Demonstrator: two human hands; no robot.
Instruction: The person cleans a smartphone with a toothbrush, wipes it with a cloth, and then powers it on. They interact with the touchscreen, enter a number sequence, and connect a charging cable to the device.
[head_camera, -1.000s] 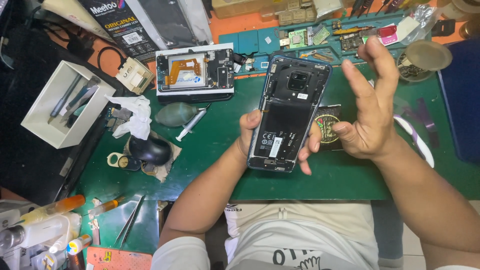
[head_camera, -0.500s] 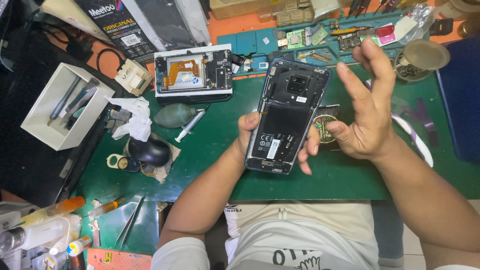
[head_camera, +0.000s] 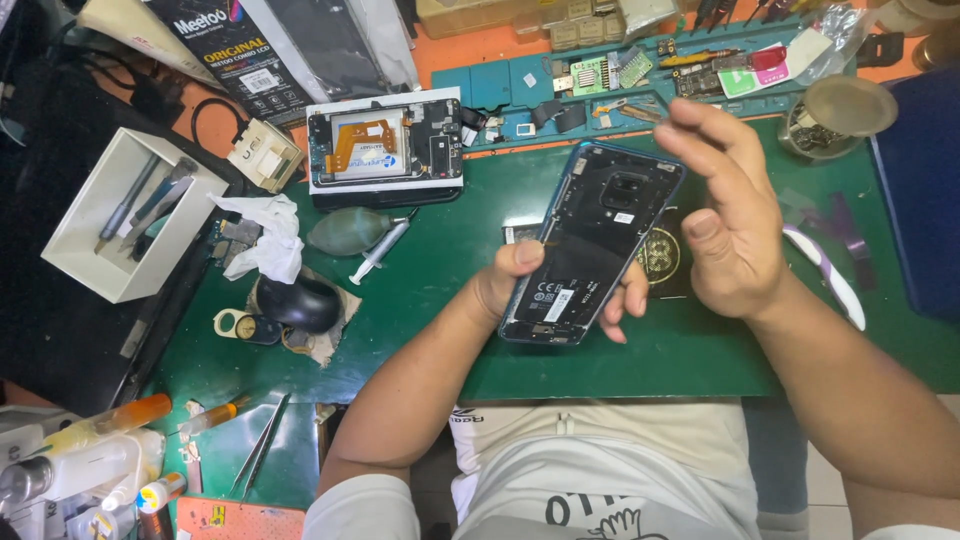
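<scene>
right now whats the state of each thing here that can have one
phone back frame: tilted, inner side up, held off the mat
left hand: gripping the frame
right hand: raised, holding nothing visible
opened phone: flat, internals exposed
white box: open, tools inside
tweezers: lying unused

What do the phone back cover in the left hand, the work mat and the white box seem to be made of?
Phone back cover: probably plastic, matte black inside with a glossy blue rim.
Work mat: likely rubber or silicone, dull green and scuffed.
White box: looks like cardboard, with thin, flat, matte walls.
The left hand grips the cover.
</scene>
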